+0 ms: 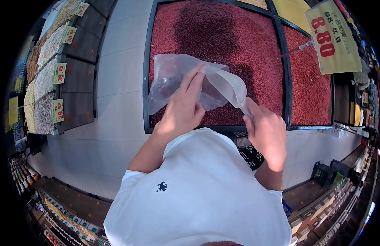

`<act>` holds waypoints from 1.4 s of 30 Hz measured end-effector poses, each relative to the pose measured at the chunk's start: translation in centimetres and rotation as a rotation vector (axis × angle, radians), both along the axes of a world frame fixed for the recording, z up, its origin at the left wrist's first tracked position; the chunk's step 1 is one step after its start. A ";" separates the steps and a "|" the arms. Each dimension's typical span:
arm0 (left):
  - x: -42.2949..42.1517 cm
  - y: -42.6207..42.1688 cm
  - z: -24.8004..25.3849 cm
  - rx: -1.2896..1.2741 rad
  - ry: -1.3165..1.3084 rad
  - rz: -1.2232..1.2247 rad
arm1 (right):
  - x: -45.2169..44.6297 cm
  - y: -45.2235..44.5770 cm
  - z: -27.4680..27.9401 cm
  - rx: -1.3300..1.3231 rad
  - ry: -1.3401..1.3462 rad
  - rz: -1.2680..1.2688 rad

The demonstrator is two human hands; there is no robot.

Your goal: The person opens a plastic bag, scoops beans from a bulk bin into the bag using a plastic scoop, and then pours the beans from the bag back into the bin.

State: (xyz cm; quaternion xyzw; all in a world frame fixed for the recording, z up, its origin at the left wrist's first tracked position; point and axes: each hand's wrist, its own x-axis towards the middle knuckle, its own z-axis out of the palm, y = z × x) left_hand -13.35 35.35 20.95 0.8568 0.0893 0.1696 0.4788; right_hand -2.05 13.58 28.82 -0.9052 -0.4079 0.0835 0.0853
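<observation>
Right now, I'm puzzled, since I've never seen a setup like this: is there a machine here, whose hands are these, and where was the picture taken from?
There is no robot here, just a person's two bare hands. The single picture comes from a camera worn on the head, looking down past the person's white T-shirt. The right hand grips a translucent scoop by its handle. The left hand is on a clear plastic bag; I can't tell how firmly it grips. Beneath them, red beans fill a black-edged bin. A price card at upper right reads 8.80.
</observation>
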 end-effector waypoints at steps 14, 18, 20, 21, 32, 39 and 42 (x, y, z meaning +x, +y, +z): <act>2.4 -6.0 -0.6 0.154 0.153 0.341 | 7.5 -7.4 -3.9 0.236 0.228 0.040; 3.2 -8.4 -0.9 0.292 0.168 0.440 | 9.7 -9.0 -4.0 0.232 0.281 0.058; 3.2 -9.2 -1.5 0.433 0.186 0.462 | 10.7 -9.7 -4.4 0.231 0.308 0.071; 3.3 -9.6 -1.6 0.480 0.202 0.475 | 11.2 -10.0 -4.5 0.242 0.328 0.079; 4.0 -13.2 -2.2 0.438 0.290 0.576 | 15.9 -14.6 -6.9 0.354 0.711 0.110; 4.3 -12.5 -2.8 0.531 0.240 0.545 | 15.3 -18.7 -7.7 0.469 0.878 -0.179; 4.0 -12.1 -3.0 0.535 0.168 0.550 | 14.4 -20.2 -8.5 0.536 0.854 -0.287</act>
